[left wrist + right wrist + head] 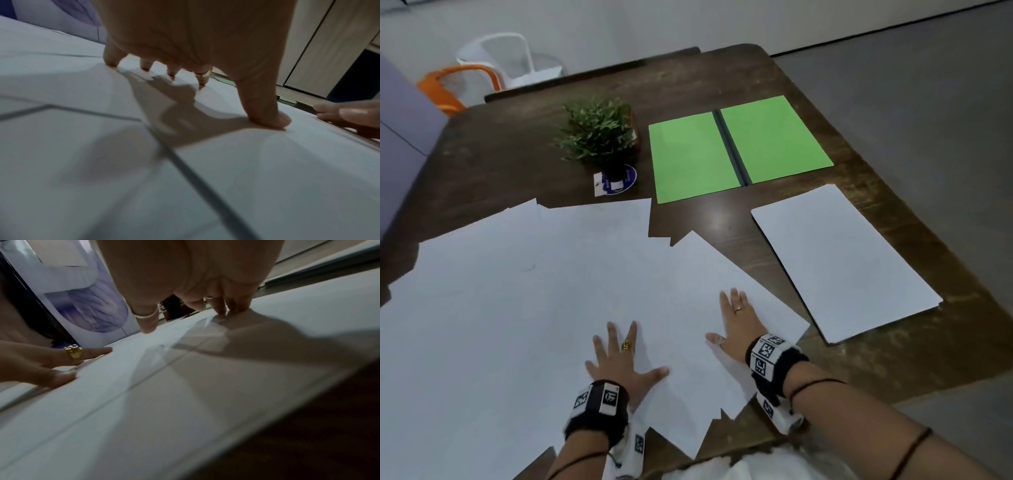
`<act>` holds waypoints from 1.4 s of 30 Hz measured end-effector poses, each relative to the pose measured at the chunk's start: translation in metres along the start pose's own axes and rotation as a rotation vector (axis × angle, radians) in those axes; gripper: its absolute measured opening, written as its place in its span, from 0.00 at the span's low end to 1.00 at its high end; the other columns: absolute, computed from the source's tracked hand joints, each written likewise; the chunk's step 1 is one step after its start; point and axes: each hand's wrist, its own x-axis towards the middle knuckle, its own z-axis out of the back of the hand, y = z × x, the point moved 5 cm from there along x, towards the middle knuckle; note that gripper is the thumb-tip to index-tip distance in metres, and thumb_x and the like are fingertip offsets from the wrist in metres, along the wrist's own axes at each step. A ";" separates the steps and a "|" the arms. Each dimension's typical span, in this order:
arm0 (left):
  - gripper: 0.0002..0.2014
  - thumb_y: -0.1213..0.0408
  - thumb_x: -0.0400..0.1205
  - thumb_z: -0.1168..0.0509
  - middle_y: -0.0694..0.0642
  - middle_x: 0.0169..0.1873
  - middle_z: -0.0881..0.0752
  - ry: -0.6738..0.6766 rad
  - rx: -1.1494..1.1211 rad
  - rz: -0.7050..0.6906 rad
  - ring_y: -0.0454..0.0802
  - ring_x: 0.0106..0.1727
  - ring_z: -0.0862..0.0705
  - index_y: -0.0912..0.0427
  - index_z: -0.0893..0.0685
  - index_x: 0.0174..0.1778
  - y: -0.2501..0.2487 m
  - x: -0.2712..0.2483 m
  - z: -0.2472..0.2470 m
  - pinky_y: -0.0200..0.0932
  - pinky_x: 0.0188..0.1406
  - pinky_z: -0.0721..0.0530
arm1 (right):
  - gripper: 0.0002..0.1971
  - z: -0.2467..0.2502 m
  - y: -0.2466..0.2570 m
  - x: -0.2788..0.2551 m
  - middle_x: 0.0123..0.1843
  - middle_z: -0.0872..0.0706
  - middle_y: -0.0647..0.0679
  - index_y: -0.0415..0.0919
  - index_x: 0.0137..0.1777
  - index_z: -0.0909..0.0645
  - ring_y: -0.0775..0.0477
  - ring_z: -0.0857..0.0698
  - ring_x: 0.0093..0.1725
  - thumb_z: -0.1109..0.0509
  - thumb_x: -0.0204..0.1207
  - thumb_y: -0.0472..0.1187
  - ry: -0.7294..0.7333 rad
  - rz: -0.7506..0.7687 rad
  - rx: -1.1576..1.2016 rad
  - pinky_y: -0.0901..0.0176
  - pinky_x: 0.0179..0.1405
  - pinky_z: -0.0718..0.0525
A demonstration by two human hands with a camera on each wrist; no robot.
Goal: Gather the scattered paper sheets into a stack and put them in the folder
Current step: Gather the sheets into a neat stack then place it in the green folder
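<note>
The overlapping white paper sheets (524,308) run off the left and bottom edges of the head view, so their count cannot be told; their edges show only as faint grey lines, clearer in the left wrist view (185,170). Both wrist views are blurred, and the palms hide much of what lies beyond. The sheets are blank, fanned at odd angles, covering the near left of the dark wooden table (722,78). A separate, squared-up pile of sheets (842,260) lies apart at 3 o'clock of them. The green folder (736,147) lies open and flat with a dark spine at 1 o'clock, just beyond the sheets. The left hand (619,356) is spread, fingers straight, fingertips (112,62) and thumb pressing on the sheets. The right hand (736,325) lies likewise flat on them, fingers extended, grasping nothing. A small potted plant (599,133) stands at 12 o'clock, its pot mostly hidden by foliage.
</note>
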 end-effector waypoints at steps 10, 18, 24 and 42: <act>0.61 0.14 0.52 0.56 0.49 0.77 0.77 -0.009 -0.009 -0.042 0.65 0.80 0.69 0.37 0.75 0.75 0.003 -0.006 0.001 0.71 0.76 0.56 | 0.48 0.001 0.040 -0.009 0.83 0.43 0.43 0.47 0.83 0.62 0.43 0.42 0.81 0.31 0.76 0.53 -0.113 0.007 0.250 0.53 0.79 0.42; 0.61 0.18 0.59 0.44 0.56 0.78 0.74 0.023 0.113 -0.116 0.69 0.80 0.66 0.39 0.75 0.76 0.007 -0.001 0.004 0.78 0.72 0.64 | 0.48 0.022 0.029 0.000 0.46 0.21 0.50 0.43 0.81 0.48 0.47 0.22 0.54 0.21 0.67 0.36 -0.334 -0.335 0.847 0.61 0.55 0.27; 0.59 0.19 0.61 0.44 0.56 0.79 0.73 0.019 0.242 -0.219 0.67 0.82 0.61 0.37 0.74 0.76 0.021 0.003 0.011 0.80 0.68 0.67 | 0.43 0.029 0.034 -0.003 0.63 0.22 0.40 0.39 0.74 0.44 0.41 0.21 0.64 0.20 0.65 0.41 -0.328 -0.432 0.459 0.56 0.56 0.21; 0.49 0.37 0.72 0.34 0.54 0.83 0.58 -0.066 0.237 -0.329 0.59 0.81 0.52 0.45 0.55 0.83 0.056 0.017 0.031 0.57 0.81 0.54 | 0.18 0.010 0.078 0.033 0.48 0.15 0.49 0.38 0.51 0.17 0.47 0.16 0.52 0.20 0.65 0.47 -0.054 -0.271 0.455 0.60 0.51 0.21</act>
